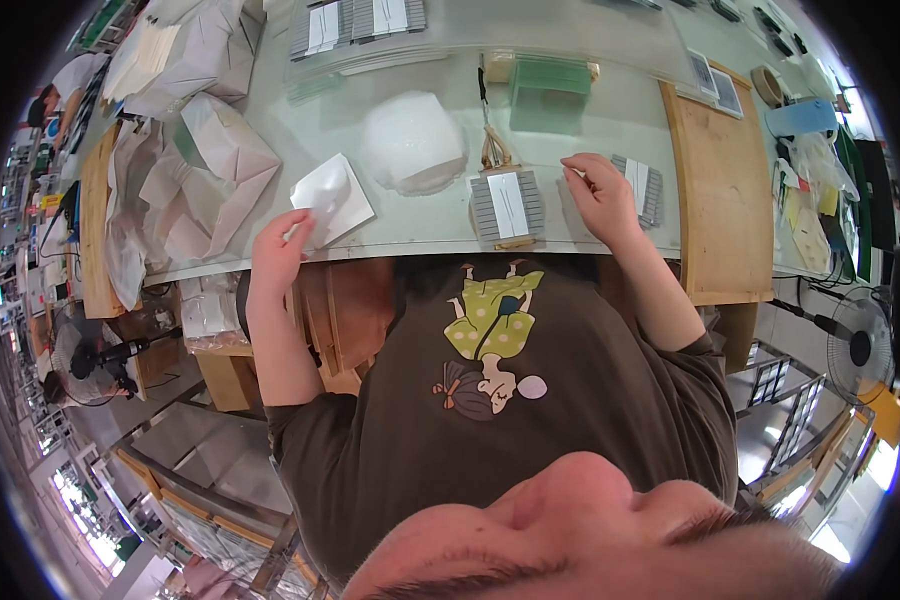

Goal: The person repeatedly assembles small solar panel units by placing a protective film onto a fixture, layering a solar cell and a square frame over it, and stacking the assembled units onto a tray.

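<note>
Touching with the left hand (282, 242), fingers bent, the near-left edge of a square white paper-like sheet (350, 207); cannot tell whether gripping it; lying left of the grey ribbed block with a white paper band (508, 205); curling the right hand (606, 198), fingertips close together, just right of that block; cannot tell whether holding anything; farther right, a second white-banded grey ribbed block (654, 196), then a flat tan wooden board (722, 210); beyond the block, a translucent green box (550, 95).

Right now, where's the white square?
In the head view, the white square lies on the table left of centre, with the left hand at its left edge and the rounded white pile to its right.
</note>
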Tool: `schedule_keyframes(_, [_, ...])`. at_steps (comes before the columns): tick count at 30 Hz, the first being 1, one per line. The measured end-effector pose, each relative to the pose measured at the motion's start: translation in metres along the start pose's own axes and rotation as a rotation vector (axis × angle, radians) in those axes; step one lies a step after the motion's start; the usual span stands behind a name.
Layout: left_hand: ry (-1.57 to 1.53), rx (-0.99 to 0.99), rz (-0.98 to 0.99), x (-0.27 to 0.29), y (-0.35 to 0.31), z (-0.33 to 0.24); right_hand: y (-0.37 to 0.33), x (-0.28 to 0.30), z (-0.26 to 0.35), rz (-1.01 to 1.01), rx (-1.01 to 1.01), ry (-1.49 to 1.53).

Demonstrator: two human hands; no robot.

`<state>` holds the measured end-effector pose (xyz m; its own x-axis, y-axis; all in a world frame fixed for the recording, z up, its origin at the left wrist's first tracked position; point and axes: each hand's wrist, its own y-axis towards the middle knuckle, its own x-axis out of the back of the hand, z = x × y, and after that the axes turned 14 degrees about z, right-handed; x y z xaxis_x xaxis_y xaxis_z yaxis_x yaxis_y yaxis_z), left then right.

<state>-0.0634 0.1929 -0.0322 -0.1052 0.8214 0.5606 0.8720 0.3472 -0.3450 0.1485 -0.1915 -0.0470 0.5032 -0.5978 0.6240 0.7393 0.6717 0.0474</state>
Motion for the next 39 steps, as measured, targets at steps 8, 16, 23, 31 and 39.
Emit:
schedule_keyframes(8, [0.075,-0.768,-0.823,-0.072,-0.008,-0.048,-0.013,-0.005,0.031,0.205,-0.15,0.524])
schedule_keyframes(16, [0.366,-1.028,-0.421,-0.126,0.009,-0.123,-0.01,-0.016,0.058,0.414,-0.354,1.047])
schedule_keyframes(23, [-0.38,-0.049,0.473,-0.143,0.023,-0.103,-0.014,-0.011,0.051,0.393,-0.43,0.746])
schedule_keyframes(31, [-0.282,-0.071,0.383,-0.151,0.024,-0.1,-0.02,-0.018,0.034,0.27,-0.338,0.487])
schedule_keyframes(39, [-0.249,-0.064,0.37,-0.152,0.022,-0.098,-0.022,-0.02,0.03,0.28,-0.34,0.475])
